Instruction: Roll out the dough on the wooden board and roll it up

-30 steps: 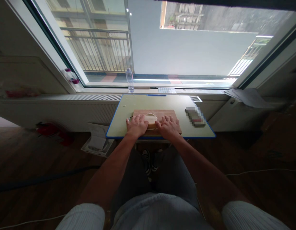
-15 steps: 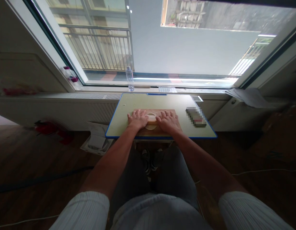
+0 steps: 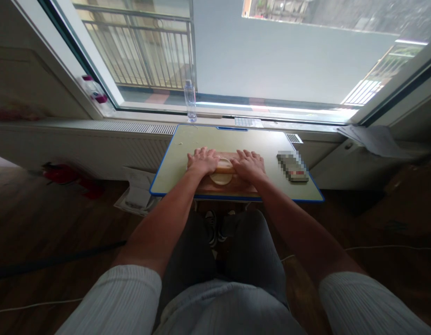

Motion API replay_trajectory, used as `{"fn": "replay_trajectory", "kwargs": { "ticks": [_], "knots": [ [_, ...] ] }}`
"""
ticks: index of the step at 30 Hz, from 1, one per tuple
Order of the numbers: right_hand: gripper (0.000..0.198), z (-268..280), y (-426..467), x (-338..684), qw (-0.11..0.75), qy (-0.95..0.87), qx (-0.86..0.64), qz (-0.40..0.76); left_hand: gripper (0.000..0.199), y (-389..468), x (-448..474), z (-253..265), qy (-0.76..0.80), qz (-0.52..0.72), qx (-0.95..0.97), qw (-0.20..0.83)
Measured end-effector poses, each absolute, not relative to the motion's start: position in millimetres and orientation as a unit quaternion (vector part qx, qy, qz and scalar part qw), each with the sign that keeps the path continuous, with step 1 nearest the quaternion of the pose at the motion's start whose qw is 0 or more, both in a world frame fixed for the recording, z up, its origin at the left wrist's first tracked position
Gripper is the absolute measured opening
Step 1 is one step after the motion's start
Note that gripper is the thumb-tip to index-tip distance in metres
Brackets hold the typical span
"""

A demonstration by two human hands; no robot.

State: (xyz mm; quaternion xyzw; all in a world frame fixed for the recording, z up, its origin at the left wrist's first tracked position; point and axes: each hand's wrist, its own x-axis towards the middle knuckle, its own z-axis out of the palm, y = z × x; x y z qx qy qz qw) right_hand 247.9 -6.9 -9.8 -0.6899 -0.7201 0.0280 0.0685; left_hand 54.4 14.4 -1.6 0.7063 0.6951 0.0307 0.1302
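A pale wooden rolling pin [image 3: 225, 170] lies crosswise over a flat round of dough [image 3: 220, 179], which shows in front of and behind it. Both rest on a brown wooden board [image 3: 241, 186]. My left hand [image 3: 203, 160] presses on the pin's left part, palm down, its fingers stretched forward and spread. On the right part, my right hand [image 3: 248, 164] lies the same way, fingers extended. The pin's ends are hidden beneath my hands.
The board sits on a small blue-edged table [image 3: 163, 174] by the window. A phone-like object [image 3: 292, 166], partly pixelated, lies on its right side. Behind, a clear bottle [image 3: 190, 101] stands on the sill. Papers [image 3: 137, 190] are on the floor at left.
Both hands and the rolling pin have moved slightly away from me over the dough, so more of its near side shows. My view has tilted down a little.
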Motion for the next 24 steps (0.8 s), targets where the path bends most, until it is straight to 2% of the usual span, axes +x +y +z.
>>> {"fn": "replay_trajectory", "kwargs": {
  "ticks": [6, 14, 24],
  "knots": [
    [0.063, -3.8, 9.3, 248.0, 0.067, -0.746, -0.661, 0.050, 0.072, 28.6, 54.6, -2.6, 0.688, 0.055, 0.713, 0.122],
    [0.070, -8.4, 34.6, 250.0, 0.095, -0.707, -0.695, 0.086, 0.060, 45.2, 56.3, -2.6, 0.683, 0.074, 0.722, 0.087],
    [0.059, -12.3, -6.2, 238.0, 0.150, -0.709, -0.688, -0.045, 0.051, 25.1, 59.4, -2.9, 0.682, 0.120, 0.720, 0.040]
  ]
}}
